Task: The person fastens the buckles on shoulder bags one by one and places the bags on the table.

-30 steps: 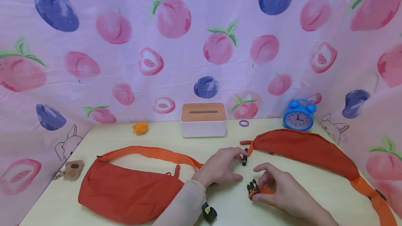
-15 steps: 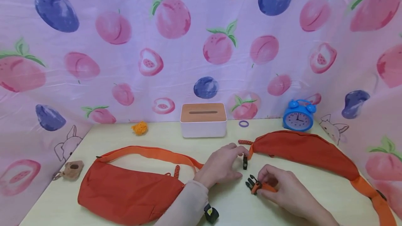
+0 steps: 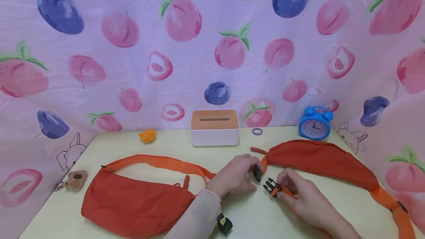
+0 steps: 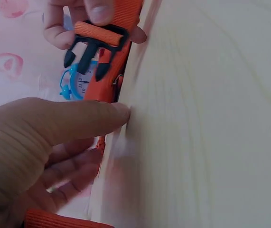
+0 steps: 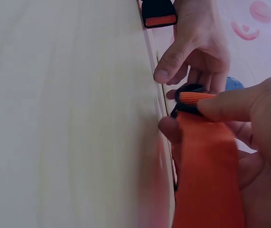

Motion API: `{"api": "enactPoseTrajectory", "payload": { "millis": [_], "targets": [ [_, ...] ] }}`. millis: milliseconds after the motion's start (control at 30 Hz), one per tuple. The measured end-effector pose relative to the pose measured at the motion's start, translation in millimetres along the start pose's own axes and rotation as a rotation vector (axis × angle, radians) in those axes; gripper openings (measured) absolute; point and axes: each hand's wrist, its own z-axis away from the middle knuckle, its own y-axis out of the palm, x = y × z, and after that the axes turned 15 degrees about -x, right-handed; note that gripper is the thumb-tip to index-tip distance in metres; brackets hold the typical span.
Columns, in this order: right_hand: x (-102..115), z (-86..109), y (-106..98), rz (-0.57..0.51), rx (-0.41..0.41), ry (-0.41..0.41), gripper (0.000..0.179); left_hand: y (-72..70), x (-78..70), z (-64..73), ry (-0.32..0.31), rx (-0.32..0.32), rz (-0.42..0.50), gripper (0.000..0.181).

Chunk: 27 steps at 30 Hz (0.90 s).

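My right hand (image 3: pixel 303 196) pinches the webbing behind a black pronged buckle half (image 3: pixel 273 186) on an orange strap (image 5: pixel 209 166). Its prongs point left, towards the left hand, and show plainly in the left wrist view. The left hand (image 3: pixel 234 174) has its fingertips on the black buckle socket (image 3: pixel 257 173), which tilts beneath them at the end of a short orange strap. Its thumb (image 4: pixel 92 116) lies extended and apart. The two buckle halves are close but separate. Both belong with the red waist bag (image 3: pixel 322 159) on the right.
Another red waist bag (image 3: pixel 136 202) lies on the left, its black buckle (image 3: pixel 224 224) beside the left forearm. Behind stand a tissue box (image 3: pixel 214 137) and a blue alarm clock (image 3: pixel 314 126). A purple ring (image 3: pixel 257 131), an orange bundle (image 3: pixel 147 135) and a brown plush (image 3: pixel 76 180) also lie around.
The right hand has brought the pronged half slightly up and right, its prongs swinging from upward to leftward. Under the left fingers the socket has turned from hanging straight to tilted.
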Motion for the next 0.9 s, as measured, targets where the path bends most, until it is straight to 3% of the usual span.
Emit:
{"api": "enactPoseTrajectory", "payload": {
  "millis": [200,333,500,733,900],
  "targets": [
    [-3,1.7,-5,-0.025,-0.067,-0.097,0.036,0.1,0.2,-2.4,-0.024,-0.123,0.091,0.044],
    [-2,1.2,-8,-0.017,-0.103,-0.092,0.036,-0.8,-0.6,-2.6,-0.031,-0.180,0.166,0.039],
    [-1,0.4,-9,-0.019,-0.139,-0.092,0.039,-1.8,-1.5,-1.2,-0.035,-0.216,0.221,0.035],
    [3,3.4,-10,-0.031,-0.227,-0.108,0.041,-0.4,1.7,-1.2,0.072,-0.263,0.285,0.030],
    [2,4.2,-12,-0.049,-0.241,-0.101,0.040,-0.2,1.2,-2.1,0.064,-0.259,0.306,0.034]
  ]
}}
